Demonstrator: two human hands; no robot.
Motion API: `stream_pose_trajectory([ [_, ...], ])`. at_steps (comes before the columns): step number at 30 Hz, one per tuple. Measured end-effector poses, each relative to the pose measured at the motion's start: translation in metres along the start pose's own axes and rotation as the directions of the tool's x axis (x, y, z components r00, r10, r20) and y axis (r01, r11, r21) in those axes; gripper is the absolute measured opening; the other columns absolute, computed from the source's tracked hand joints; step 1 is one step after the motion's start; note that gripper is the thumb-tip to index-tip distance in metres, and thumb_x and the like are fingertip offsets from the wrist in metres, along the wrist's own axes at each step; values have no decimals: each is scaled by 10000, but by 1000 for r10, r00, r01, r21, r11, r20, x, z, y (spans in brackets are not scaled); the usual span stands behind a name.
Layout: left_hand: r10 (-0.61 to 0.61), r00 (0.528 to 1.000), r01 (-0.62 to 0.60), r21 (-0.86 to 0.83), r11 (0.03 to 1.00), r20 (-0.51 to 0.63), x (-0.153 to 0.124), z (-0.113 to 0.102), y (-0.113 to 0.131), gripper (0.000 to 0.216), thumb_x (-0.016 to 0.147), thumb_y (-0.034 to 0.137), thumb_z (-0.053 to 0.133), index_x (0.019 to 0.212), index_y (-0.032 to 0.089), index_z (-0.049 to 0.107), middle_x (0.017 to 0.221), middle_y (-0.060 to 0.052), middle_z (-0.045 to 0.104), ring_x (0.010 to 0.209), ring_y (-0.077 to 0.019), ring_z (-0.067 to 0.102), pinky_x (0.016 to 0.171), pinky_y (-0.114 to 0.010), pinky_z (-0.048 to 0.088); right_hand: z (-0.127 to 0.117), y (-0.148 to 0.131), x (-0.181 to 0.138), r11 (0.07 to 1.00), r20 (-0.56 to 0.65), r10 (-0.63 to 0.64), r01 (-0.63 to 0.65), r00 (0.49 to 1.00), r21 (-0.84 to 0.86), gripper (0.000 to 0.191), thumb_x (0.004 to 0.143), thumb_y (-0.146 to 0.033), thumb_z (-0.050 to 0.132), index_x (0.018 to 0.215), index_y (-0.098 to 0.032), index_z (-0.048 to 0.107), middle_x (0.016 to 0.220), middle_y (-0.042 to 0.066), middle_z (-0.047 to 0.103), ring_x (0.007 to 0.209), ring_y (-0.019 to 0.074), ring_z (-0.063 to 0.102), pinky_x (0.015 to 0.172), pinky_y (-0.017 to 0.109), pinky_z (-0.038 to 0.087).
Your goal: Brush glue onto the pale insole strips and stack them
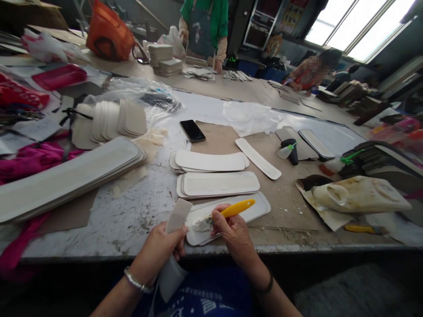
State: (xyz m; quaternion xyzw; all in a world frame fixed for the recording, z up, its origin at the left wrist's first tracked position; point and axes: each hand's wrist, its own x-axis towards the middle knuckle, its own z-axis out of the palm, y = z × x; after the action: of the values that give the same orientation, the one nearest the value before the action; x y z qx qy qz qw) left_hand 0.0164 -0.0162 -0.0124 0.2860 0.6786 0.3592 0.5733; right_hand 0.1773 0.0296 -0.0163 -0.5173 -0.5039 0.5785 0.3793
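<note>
My left hand is closed around a long pale strip; one end sticks up above the fingers and the other hangs over my lap. Pinched in my right hand is a paintbrush with a yellow handle. Its bristles, coated in something whitish, point left toward the strip; whether they touch it I cannot tell. Beneath both lies a stack of long white rounded panels. Two similar stacks lie just beyond, and a single panel rests at an angle behind them.
A long panel stack fills the left side, with a tied bundle behind. A phone lies beyond the middle stacks. At right are a glue bottle, a cut-open plastic container and another brush. Two people work across the table.
</note>
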Motion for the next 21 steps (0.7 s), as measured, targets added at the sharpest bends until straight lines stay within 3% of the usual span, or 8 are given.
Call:
stream_pose_trajectory([
  [6, -5, 1000, 5, -33, 999, 10, -3, -1, -3, 318, 628, 475, 632, 514, 208, 503, 374, 28, 554, 371, -124, 468, 435, -245, 376, -42, 7, 5, 916, -196, -229, 143, 953, -375, 320, 821, -502, 541, 833, -187, 590, 874, 70, 612, 574, 141, 566, 563, 287, 526],
  [12, -6, 1000, 7, 4, 1000, -24, -2, -1, -8, 347, 597, 509, 647, 498, 203, 514, 369, 14, 570, 362, -138, 485, 441, -257, 378, -91, 4, 13, 774, -289, -372, 123, 882, -622, 292, 857, -457, 504, 854, -180, 596, 921, 102, 617, 746, 198, 606, 672, 336, 542],
  [17, 2, 1000, -1, 25, 1000, -23, 1, 0, -11, 398, 577, 545, 645, 420, 210, 499, 348, -1, 556, 347, -151, 486, 440, -272, 379, -109, -9, 13, 674, -297, -504, 154, 811, -723, 259, 882, -409, 499, 881, -172, 604, 906, 97, 610, 772, 189, 612, 723, 340, 534],
  [21, 3, 1000, -3, 20, 1000, -6, 2, -1, -13, 424, 562, 578, 640, 394, 216, 498, 352, -8, 556, 355, -154, 479, 455, -280, 370, -97, -6, 8, 529, -179, -625, 243, 760, -813, 204, 872, -348, 536, 841, -169, 629, 821, 90, 640, 773, 203, 630, 735, 346, 529],
])
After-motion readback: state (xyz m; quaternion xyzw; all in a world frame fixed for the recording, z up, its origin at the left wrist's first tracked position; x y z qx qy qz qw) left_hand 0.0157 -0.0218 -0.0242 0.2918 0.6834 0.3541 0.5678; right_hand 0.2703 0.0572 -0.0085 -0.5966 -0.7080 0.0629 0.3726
